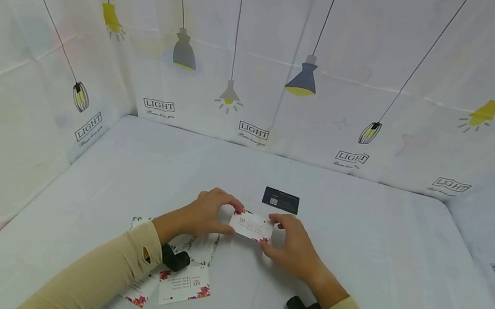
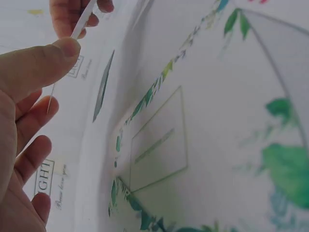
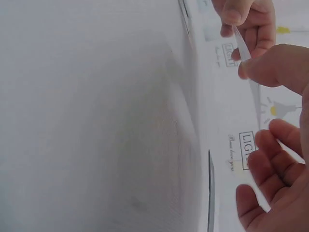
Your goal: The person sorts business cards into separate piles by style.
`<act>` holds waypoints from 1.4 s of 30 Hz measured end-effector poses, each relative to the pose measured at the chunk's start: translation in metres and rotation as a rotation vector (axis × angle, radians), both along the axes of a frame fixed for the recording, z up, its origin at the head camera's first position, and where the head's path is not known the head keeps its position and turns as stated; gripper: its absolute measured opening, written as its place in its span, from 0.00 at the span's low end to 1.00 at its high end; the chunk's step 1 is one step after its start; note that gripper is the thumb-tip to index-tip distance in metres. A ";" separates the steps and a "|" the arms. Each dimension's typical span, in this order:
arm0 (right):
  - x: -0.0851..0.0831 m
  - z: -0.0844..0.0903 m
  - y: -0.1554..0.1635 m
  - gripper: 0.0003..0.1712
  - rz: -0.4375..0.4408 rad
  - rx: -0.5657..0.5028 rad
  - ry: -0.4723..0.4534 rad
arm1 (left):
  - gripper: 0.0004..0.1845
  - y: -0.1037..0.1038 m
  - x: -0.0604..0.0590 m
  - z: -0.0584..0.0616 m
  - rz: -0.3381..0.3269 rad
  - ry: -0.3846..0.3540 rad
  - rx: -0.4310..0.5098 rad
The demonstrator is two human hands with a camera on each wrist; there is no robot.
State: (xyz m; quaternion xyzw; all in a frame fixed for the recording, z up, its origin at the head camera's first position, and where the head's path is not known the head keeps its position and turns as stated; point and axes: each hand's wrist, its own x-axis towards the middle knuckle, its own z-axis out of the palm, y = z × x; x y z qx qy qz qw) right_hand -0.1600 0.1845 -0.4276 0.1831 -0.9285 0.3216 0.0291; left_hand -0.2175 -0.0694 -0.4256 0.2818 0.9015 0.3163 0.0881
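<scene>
1. My left hand point(image 1: 206, 212) pinches the left end of a white card point(image 1: 251, 226), thumb on the near edge and fingers curled over the far edge.
2. My right hand point(image 1: 293, 246) pinches the card's right end the same way, fingers curled round it.
3. The card sits between my hands, just above the table point(image 1: 380, 260), near the middle.
4. A dark card point(image 1: 280, 200) lies flat just beyond it.
5. More white cards point(image 1: 184, 284) lie spread under my left wrist, near and to the left.
6. Lamp-print cloth point(image 1: 260, 71) walls the far side.
</scene>
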 end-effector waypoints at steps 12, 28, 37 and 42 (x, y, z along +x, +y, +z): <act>-0.028 0.007 -0.009 0.36 -0.015 -0.069 0.001 | 0.30 -0.009 -0.016 0.010 0.101 -0.021 0.056; -0.057 0.016 -0.025 0.37 -0.012 -0.040 -0.033 | 0.31 -0.027 -0.038 0.013 0.118 -0.034 0.104; -0.081 0.015 -0.035 0.35 -0.053 0.021 -0.066 | 0.31 -0.028 -0.064 0.012 0.128 -0.062 0.014; -0.088 0.012 -0.036 0.35 -0.074 0.073 -0.071 | 0.30 -0.026 -0.074 0.010 0.135 -0.103 0.004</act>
